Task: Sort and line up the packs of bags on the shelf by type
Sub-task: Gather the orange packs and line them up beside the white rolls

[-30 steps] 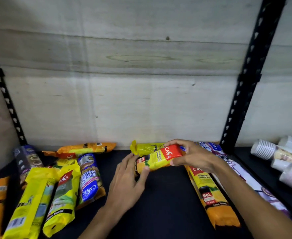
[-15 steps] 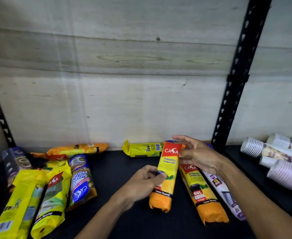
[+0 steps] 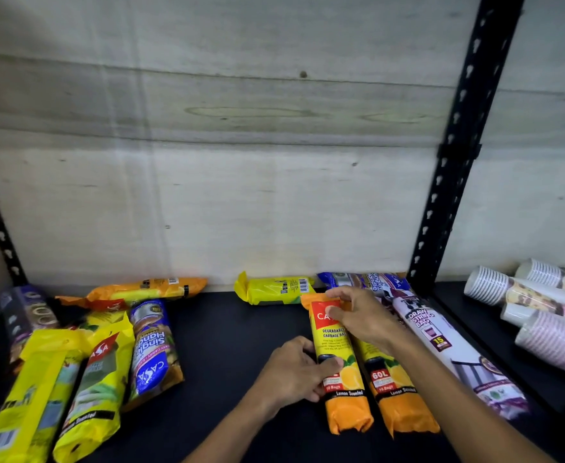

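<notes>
An orange-and-yellow garbage bag pack [image 3: 344, 409] lies lengthwise on the black shelf [image 3: 234, 329], touching a matching orange pack [image 3: 398, 406] on its right. My left hand [image 3: 294, 372] grips its lower middle from the left. My right hand [image 3: 361, 315] holds its top end by the red label. A white drawstring bag pack [image 3: 454, 352] lies further right. A yellow pack [image 3: 274, 289] lies crosswise at the back wall. On the left sit yellow-green packs [image 3: 87, 389], a blue single-handle pack [image 3: 154, 349] and an orange pack [image 3: 150, 289].
A black perforated upright [image 3: 454, 162] divides the shelf; to its right lie stacks of paper cups [image 3: 541, 309]. Another blue pack [image 3: 364, 282] lies at the back behind my right hand. A dark purple pack [image 3: 27, 312] sits at far left.
Both hands turned the orange pack from crosswise to lengthwise and lowered it onto the shelf, right up against the matching orange pack.
</notes>
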Tool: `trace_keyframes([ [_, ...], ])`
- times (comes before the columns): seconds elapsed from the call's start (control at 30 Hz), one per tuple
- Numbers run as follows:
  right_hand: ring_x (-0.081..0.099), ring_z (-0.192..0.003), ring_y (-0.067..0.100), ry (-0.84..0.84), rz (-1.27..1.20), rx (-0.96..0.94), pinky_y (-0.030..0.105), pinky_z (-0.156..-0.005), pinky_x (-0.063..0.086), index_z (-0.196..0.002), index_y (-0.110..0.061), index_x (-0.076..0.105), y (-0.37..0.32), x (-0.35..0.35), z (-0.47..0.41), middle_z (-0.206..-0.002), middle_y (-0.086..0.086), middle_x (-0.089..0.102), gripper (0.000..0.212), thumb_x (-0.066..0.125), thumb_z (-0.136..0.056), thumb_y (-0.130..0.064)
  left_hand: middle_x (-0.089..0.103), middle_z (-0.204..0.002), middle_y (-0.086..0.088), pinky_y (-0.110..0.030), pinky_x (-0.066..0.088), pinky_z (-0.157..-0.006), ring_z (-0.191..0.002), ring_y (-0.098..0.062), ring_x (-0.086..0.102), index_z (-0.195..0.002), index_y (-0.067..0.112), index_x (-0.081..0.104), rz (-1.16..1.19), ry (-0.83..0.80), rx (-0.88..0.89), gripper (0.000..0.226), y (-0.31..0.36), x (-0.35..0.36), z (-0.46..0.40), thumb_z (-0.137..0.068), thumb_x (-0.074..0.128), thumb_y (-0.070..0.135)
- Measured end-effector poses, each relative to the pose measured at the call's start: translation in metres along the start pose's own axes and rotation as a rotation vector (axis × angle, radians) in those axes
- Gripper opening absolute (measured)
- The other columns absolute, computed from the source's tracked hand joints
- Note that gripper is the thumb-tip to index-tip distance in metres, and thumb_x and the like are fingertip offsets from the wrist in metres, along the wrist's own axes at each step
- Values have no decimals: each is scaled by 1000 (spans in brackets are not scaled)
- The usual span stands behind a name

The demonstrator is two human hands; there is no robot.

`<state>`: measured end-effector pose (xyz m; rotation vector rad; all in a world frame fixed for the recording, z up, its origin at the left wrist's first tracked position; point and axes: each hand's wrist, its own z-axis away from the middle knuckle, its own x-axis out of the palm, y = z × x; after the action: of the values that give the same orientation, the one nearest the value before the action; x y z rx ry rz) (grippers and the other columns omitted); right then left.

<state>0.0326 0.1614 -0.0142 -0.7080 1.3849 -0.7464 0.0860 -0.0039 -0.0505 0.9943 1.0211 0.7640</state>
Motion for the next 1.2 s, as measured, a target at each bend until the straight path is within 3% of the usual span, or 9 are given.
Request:
trace_keyframes([
  [0.17,64,-110,14,48,232,-58,30,-88,57,-135,-24,55,1,2,3,-129,1,62,38,60,-97,-27,67,-64,8,-32,58,-68,-61,-8,63,-101,19,64,-122,37,34,43,-2,7,-7,-77,73,53],
  [0.23,63,-112,14,71,318,-79,34,-92,55,-132,-25,57,3,4,3,-130,0,62,36,60,-97,-30,70,-71,10,-30,56,-69,-62,-2,63,-100,22,66,-191,36,55,41,-2,7,-7,-77,70,56],
  [0.37,60,-116,16,148,476,-89,34,-97,51,-127,-27,62,6,10,4,-129,-1,63,33,62,-95,-34,72,-87,14,-31,56,-82,-85,-3,67,-106,26,68,-385,84,66,50,-2,5,-3,-80,59,67],
  [0.47,47,-128,23,194,599,-103,38,-103,44,-130,-27,60,1,17,9,-133,0,60,35,59,-96,-36,68,-89,19,-35,55,-85,-92,-4,64,-111,32,66,-488,211,73,54,-11,-2,10,-82,46,72],
  [0.57,38,-131,25,214,660,-172,36,-103,37,-133,-26,56,-10,31,16,-137,-1,55,37,53,-98,-37,61,-104,20,-29,52,-85,-102,-3,58,-114,36,63,-607,345,129,44,-24,-17,24,-87,44,66],
  [0.8,35,-136,21,84,622,-259,34,-110,33,-140,-22,49,-27,86,22,-143,0,45,44,47,-100,-39,39,-145,16,-27,33,-107,-133,-10,34,-141,34,44,-954,415,168,52,-60,-58,43,-96,34,56],
  [0.97,21,-148,27,-85,701,-178,39,-118,24,-151,-18,33,-26,116,27,-159,8,26,58,40,-101,-44,30,-156,11,-22,20,-115,-143,-7,23,-147,31,38,-885,349,235,54,-75,-70,60,-98,32,54],
  [1.07,4,-152,28,-156,756,-147,40,-122,10,-157,-18,16,-21,124,31,-165,11,8,61,28,-104,-46,42,-147,17,-18,28,-110,-136,0,33,-138,33,50,-783,332,249,48,-69,-77,73,-95,44,53],
  [1.2,-7,-152,28,-160,764,-142,41,-123,1,-159,-18,4,-13,131,35,-166,11,-5,60,16,-105,-44,69,-100,20,-8,48,-81,-91,10,62,-110,30,69,-547,450,238,29,-39,-111,83,-90,59,48],
])
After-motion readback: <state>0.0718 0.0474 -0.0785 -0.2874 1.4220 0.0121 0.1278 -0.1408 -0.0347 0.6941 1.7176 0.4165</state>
